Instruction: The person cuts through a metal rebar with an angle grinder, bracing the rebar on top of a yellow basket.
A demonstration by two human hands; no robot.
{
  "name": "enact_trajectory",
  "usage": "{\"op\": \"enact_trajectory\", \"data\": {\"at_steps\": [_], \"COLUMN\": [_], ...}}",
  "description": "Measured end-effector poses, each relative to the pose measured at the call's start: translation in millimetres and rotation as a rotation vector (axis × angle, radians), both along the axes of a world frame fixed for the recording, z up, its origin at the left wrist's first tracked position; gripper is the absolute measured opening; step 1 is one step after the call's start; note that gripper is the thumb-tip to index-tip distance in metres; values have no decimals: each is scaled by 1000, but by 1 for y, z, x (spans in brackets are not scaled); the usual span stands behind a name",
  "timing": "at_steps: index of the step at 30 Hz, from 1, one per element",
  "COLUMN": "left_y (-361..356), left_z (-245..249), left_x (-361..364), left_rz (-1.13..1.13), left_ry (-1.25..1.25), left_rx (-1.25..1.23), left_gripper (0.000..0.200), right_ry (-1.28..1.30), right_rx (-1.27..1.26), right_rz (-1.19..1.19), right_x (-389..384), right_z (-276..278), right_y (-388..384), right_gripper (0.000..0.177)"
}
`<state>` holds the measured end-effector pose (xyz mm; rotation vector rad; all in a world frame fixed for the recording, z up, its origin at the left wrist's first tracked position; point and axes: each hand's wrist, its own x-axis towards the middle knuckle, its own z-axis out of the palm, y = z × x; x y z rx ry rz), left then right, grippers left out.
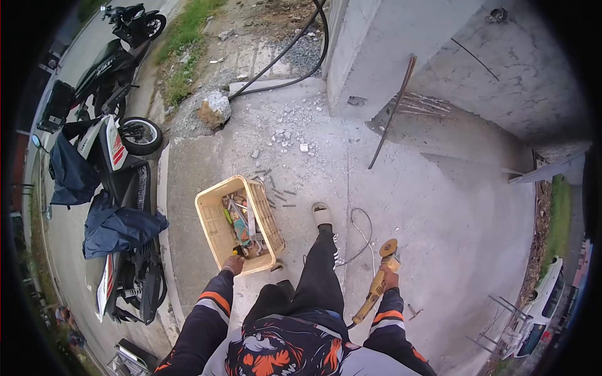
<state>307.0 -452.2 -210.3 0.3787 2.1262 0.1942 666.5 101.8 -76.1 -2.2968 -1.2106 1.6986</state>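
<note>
My right hand is wrapped around a yellow angle grinder, held with its round disc pointing away from me. The grinder's cord leaves its rear end near my waist. At the near left corner of a cream plastic crate is my left hand, fingers curled. A small yellow-and-black thing shows right at its fingertips; I cannot tell what it is. Inside the crate lies a jumble of tools, among them a teal-and-orange item.
Short metal bar pieces lie beside the crate. A cable loops over the concrete floor. Rubble and a large stone are ahead. A bent rebar sticks out by the pillar. Motorcycles stand at left.
</note>
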Motion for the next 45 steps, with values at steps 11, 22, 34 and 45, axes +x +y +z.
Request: {"op": "enact_trajectory", "data": {"at_steps": [11, 22, 34, 45], "left_y": [649, 948, 959, 784], "left_z": [7, 81, 94, 75], "left_x": [-211, -230, -224, -197], "left_rz": [141, 202, 281, 420], "left_ry": [105, 458, 487, 317], "left_rx": [811, 557, 489, 1071], "left_gripper": [33, 41, 29, 16], "right_ry": [-85, -135, -63, -5], "right_rx": [-24, -74, -102, -144], "right_rz": [8, 200, 37, 214], "right_x": [14, 54, 56, 83], "right_z": [-19, -44, -66, -88], "right_y": [86, 130, 158, 156], "right_gripper": [32, 33, 28, 44]}}
